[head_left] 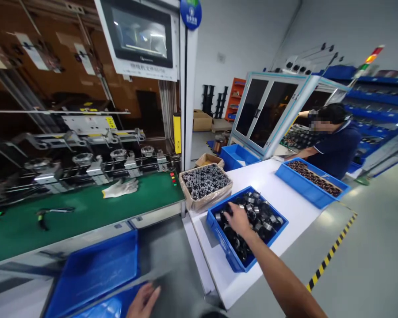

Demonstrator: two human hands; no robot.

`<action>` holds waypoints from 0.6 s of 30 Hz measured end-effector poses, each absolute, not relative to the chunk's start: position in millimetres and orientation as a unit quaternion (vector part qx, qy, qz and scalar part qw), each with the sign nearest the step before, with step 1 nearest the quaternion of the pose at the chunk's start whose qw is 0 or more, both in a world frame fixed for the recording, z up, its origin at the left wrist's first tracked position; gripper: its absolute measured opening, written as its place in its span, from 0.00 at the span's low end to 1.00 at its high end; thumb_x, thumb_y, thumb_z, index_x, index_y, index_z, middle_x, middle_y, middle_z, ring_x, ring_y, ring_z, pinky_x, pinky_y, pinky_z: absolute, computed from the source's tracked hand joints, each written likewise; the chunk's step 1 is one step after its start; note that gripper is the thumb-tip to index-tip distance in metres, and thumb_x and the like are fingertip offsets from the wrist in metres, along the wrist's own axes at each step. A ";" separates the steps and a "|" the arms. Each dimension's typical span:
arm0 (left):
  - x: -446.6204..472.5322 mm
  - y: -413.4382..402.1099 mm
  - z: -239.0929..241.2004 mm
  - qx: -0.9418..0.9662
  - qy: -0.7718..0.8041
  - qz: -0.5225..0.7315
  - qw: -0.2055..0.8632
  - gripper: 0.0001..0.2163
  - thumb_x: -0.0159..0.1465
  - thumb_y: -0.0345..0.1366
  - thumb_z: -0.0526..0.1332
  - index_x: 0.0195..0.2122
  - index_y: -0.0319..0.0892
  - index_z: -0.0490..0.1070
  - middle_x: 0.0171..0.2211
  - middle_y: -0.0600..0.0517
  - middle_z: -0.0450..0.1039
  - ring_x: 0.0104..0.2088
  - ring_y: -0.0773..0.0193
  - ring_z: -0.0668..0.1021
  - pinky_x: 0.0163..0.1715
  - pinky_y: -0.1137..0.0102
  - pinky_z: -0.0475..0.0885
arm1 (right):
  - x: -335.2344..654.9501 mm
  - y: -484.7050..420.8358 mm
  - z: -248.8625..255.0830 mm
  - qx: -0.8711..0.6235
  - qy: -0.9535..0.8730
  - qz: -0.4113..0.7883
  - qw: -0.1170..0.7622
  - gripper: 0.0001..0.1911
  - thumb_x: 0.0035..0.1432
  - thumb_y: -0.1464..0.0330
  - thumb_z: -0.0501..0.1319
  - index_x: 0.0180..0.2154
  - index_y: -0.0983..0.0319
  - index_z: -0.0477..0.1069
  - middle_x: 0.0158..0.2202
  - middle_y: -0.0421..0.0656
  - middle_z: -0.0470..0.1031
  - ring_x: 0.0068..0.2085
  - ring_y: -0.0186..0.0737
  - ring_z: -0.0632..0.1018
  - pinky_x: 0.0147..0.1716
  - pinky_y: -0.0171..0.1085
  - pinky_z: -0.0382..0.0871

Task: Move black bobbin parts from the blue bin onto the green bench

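Blue tray (pixel 96 274) at the near edge under my flat, empty left hand (pixel 142 302); right hand (pixel 238 218) closed on a metal ring (pixel 252 215) in the bin (pixel 219 232) near the tabletop's front edge — a loose hold could drop it.

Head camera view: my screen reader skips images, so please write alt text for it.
The person's right hand reaches into a blue bin of dark metal rings on a white table; their left hand rests by another blue tray.
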State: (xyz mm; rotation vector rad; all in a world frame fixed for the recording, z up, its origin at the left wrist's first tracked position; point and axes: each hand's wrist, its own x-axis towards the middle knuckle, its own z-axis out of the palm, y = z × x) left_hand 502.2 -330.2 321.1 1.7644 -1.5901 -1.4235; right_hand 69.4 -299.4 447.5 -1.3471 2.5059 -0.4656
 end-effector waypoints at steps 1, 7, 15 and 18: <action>479.0 -335.2 337.5 0.583 -0.594 -0.519 0.196 0.43 0.44 0.63 0.66 0.53 0.36 0.64 0.53 0.35 0.69 0.50 0.45 0.75 0.51 0.52 0.72 | 99.9 -297.7 454.3 -0.492 0.832 -0.211 0.150 0.29 0.66 0.64 0.60 0.65 0.71 0.65 0.60 0.49 0.69 0.60 0.44 0.71 0.64 0.36 0.57; 393.3 -336.2 401.0 0.503 -0.646 -0.550 0.164 0.46 0.41 0.49 0.65 0.61 0.33 0.57 0.64 0.40 0.61 0.59 0.53 0.71 0.58 0.66 0.69 | 259.3 -289.7 456.2 -0.496 0.717 -0.307 0.382 0.39 0.55 0.60 0.65 0.66 0.66 0.64 0.57 0.49 0.72 0.58 0.53 0.73 0.60 0.45 0.65; 415.4 -399.7 377.6 0.538 -0.622 -0.521 0.230 0.36 0.49 0.56 0.65 0.51 0.34 0.64 0.50 0.38 0.73 0.52 0.49 0.75 0.57 0.64 0.67 | 97.3 -323.2 416.0 -0.384 0.880 -0.187 0.207 0.16 0.69 0.69 0.55 0.51 0.67 0.77 0.53 0.54 0.73 0.52 0.48 0.75 0.58 0.45 0.65; 412.1 -462.8 380.2 0.590 -0.619 -0.485 0.186 0.45 0.40 0.59 0.64 0.52 0.30 0.62 0.53 0.32 0.69 0.54 0.46 0.72 0.59 0.64 0.64 | 38.0 -333.0 381.3 -0.350 0.928 -0.002 0.124 0.21 0.67 0.72 0.50 0.54 0.73 0.75 0.60 0.60 0.64 0.63 0.59 0.63 0.57 0.46 0.65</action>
